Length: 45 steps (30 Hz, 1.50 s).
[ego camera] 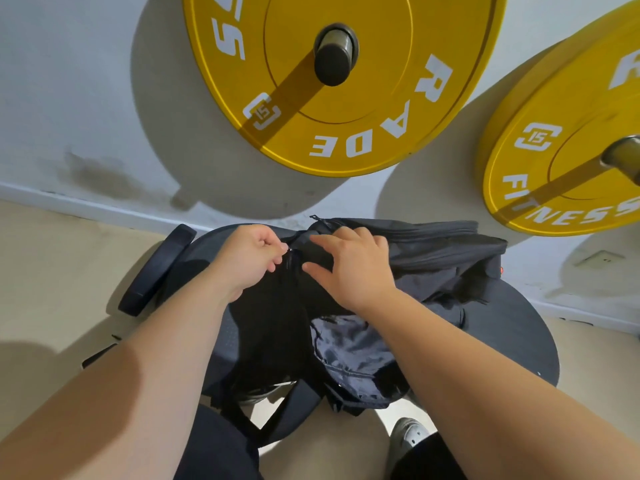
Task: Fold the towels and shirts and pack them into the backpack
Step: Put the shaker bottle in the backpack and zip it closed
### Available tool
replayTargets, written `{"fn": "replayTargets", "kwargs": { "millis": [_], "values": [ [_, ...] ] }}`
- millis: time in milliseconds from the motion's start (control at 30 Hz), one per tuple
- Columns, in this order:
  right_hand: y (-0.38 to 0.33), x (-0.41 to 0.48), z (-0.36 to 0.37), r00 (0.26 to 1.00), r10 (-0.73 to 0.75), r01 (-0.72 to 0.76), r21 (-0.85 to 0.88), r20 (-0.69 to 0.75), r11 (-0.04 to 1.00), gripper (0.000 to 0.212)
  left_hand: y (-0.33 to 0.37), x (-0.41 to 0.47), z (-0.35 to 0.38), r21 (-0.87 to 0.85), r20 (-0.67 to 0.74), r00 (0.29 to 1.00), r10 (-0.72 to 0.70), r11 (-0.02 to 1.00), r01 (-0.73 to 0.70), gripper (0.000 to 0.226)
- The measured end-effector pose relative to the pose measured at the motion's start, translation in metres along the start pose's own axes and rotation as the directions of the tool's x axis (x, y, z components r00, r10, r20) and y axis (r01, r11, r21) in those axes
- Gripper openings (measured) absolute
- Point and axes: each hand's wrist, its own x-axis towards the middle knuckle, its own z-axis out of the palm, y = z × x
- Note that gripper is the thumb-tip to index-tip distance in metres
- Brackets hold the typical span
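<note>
My left grip [249,258] is closed narrow, thumb and forefinger pinching the small zipper pull [290,250] on the black backpack [433,251]. My right grip [353,268] sits just right of it, wide, with the fingers spread and pressing flat on the bag's dark fabric; it holds nothing. The two grips are close together but not touching, and the zipper line runs between them.

The backpack lies slumped on a round dark seat [512,334], directly under both grips and stretching off to the right of my right grip. Below my right forearm, toward me, a compartment gapes open and shows grey lining [349,344]. I cannot tell what is inside it. A black strap [242,415] hangs off the near edge of the seat, below my left grip.

To the left of my left grip stands a padded armrest [156,268]. Beyond both grips, on the pale wall [69,98], a yellow weight plate [311,98] hangs on a peg, and a second plate [554,150] hangs far right. A grey shoe [412,434] shows on the floor nearest me.
</note>
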Motion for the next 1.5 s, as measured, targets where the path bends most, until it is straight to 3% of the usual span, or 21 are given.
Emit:
{"fn": "replayTargets", "kwargs": {
  "millis": [100, 200, 333, 433, 533, 633, 767, 900, 1133, 1267, 1367, 1500],
  "values": [
    [-0.010, 0.017, 0.003, 0.998, -0.011, 0.003, 0.136, 0.062, 0.991, 0.048, 0.003, -0.005, -0.002, -0.059, 0.038, 0.999, 0.022, 0.998, -0.020, 0.015],
    [-0.013, 0.028, 0.010, 0.999, -0.033, 0.019, 0.313, 0.040, 0.950, 0.028, 0.001, -0.005, -0.004, -0.088, 0.082, 0.996, 0.018, 0.996, -0.011, 0.016],
    [-0.014, 0.032, 0.017, 0.996, -0.084, 0.060, 0.405, 0.042, 0.912, 0.016, -0.003, -0.006, -0.009, -0.077, 0.147, 0.989, 0.015, 0.997, -0.003, 0.017],
    [-0.013, 0.032, 0.019, 0.993, -0.108, 0.080, 0.403, 0.045, 0.911, 0.011, -0.003, -0.005, -0.013, -0.077, 0.201, 0.979, 0.022, 0.997, -0.007, 0.018],
    [-0.015, 0.035, 0.014, 0.991, -0.125, 0.107, 0.304, 0.039, 0.947, 0.013, -0.003, -0.001, -0.012, -0.140, 0.134, 0.991, -0.013, 0.990, 0.032, 0.016],
    [-0.020, 0.042, 0.000, 0.976, -0.203, 0.191, 0.136, 0.079, 0.972, 0.008, -0.009, 0.001, -0.006, 0.077, 0.119, 0.990, 0.071, 0.994, -0.080, 0.024],
    [-0.012, 0.049, -0.021, 0.939, -0.311, 0.288, 0.156, 0.149, 0.945, 0.012, -0.012, 0.001, 0.003, 0.202, 0.202, 0.964, 0.172, 0.956, -0.213, 0.025],
    [0.004, 0.052, -0.035, 0.949, -0.267, 0.199, 0.339, 0.168, 0.920, 0.006, 0.005, -0.004, 0.011, 0.175, 0.150, 0.935, 0.322, 0.922, -0.346, 0.011],
    [0.013, 0.041, -0.061, 0.971, -0.022, -0.097, 0.474, 0.239, 0.875, 0.005, 0.025, -0.009, 0.030, 0.169, 0.066, 0.926, 0.371, 0.911, -0.377, 0.007],
    [0.025, 0.037, -0.068, 0.933, 0.041, -0.267, 0.611, 0.357, 0.746, 0.010, 0.030, -0.007, 0.034, 0.192, 0.049, 0.897, 0.440, 0.877, -0.441, 0.006],
    [0.029, 0.032, -0.069, 0.911, 0.054, -0.331, 0.647, 0.409, 0.687, 0.013, 0.032, -0.007, 0.035, 0.235, 0.052, 0.867, 0.496, 0.838, -0.493, 0.008],
    [0.023, 0.021, -0.064, 0.904, 0.066, -0.341, 0.618, 0.422, 0.709, 0.020, 0.031, -0.003, 0.032, 0.308, 0.092, 0.840, 0.535, 0.787, -0.535, 0.005]
  ]
}}
